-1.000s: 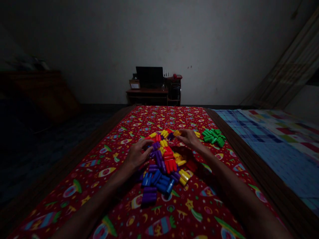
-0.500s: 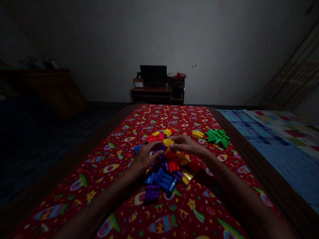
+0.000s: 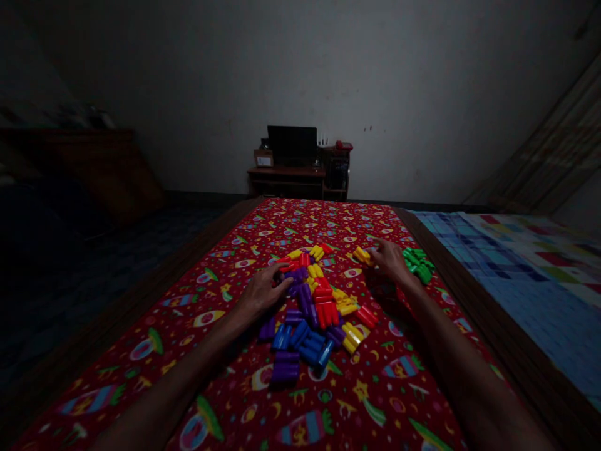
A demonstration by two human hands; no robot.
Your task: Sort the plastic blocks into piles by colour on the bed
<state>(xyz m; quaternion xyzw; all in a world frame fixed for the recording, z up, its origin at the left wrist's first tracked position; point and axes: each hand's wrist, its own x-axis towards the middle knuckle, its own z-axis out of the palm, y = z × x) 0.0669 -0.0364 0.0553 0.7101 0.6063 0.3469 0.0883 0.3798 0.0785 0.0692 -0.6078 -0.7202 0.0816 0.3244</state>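
Observation:
Toy blocks in several colours lie in a loose heap on a red patterned cloth. My left hand (image 3: 264,289) rests at the heap's left side, thumb and fingers apart, beside the purple blocks (image 3: 297,274). Off to the right, my right hand (image 3: 389,258) has its fingers at the yellow blocks (image 3: 362,255); whether it grips one is unclear. Red blocks (image 3: 326,307) lie mid-heap, with blue blocks (image 3: 310,344) nearer me. A group of green blocks (image 3: 417,264) sits just right of my right hand.
The red cloth (image 3: 300,407) covers a long surface with brown edges. Beyond it stands a desk (image 3: 286,170) with a monitor (image 3: 292,143). A wooden cabinet (image 3: 94,169) is at the left, and a blue checked sheet (image 3: 498,300) lies at the right.
My right hand has moved right, from the heap to the separate yellow blocks. My left hand has shifted slightly left, away from the yellow block between the hands.

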